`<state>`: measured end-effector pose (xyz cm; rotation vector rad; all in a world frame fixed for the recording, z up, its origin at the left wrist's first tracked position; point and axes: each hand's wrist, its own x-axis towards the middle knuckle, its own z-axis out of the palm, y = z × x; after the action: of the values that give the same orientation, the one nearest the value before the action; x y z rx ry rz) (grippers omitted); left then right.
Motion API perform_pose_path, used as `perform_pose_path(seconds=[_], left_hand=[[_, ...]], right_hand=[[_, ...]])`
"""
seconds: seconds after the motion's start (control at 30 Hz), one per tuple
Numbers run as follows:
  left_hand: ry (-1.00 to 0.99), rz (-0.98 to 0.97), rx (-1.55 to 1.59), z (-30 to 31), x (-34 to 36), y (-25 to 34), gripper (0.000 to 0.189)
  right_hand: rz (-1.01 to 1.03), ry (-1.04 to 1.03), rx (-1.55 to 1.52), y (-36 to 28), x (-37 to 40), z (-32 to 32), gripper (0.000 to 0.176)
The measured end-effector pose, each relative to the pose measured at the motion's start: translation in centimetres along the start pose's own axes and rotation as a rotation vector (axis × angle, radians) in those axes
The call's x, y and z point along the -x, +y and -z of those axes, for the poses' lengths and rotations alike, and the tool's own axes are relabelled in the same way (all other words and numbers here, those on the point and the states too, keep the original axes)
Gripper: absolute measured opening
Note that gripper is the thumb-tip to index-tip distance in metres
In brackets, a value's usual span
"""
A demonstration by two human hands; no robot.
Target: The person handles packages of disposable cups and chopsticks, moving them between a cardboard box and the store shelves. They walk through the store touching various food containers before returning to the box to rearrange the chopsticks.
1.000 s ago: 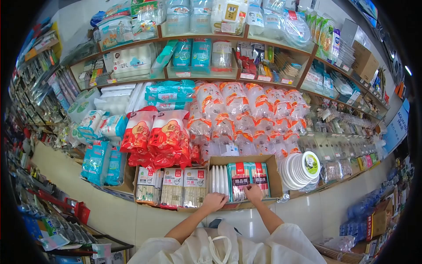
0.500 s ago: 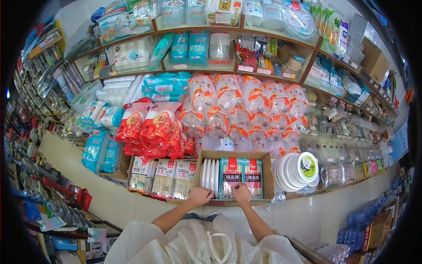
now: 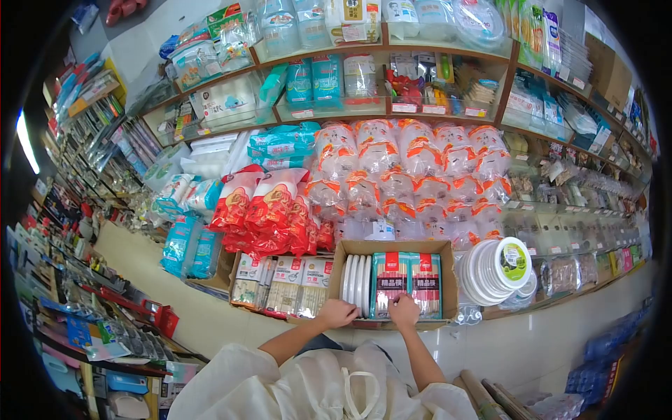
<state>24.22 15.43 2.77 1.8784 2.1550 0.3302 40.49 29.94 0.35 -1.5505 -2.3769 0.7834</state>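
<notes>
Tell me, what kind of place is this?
Probably a small household-goods shop. Long shelves are crammed with bagged goods, price tags line the shelf edges, and an open cardboard box of packets sits on display under the person's right hand.

Open cardboard box [image 3: 394, 246], chopstick packs [image 3: 407, 283] upright inside

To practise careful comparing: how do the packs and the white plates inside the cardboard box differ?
The packs show their broad faces; the white plates stand on edge, showing rims. The packs bear red labels and print; the white plates are plain. Both sit side by side in one cardboard box.
</notes>
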Motion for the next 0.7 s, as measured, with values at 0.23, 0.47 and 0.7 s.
perform_pose_path(seconds=[0.23, 0.47, 0.7], left_hand=[[0.002, -0.012, 0.037, 0.0, 0.1, 0.0, 0.035], [-0.006, -0.024, 0.041, -0.2, 0.2, -0.3, 0.032], [-0.06, -0.011, 0.034, 0.1, 0.5, -0.2, 0.032]], right_hand=[[-0.001, -0.029, 0.013, -0.3, 0.3, 0.5, 0.022], [-0.02, -0.089, 0.012, -0.3, 0.5, 0.4, 0.023], [-0.027, -0.097, 0.065, -0.6, 1.3, 0.7, 0.022]])
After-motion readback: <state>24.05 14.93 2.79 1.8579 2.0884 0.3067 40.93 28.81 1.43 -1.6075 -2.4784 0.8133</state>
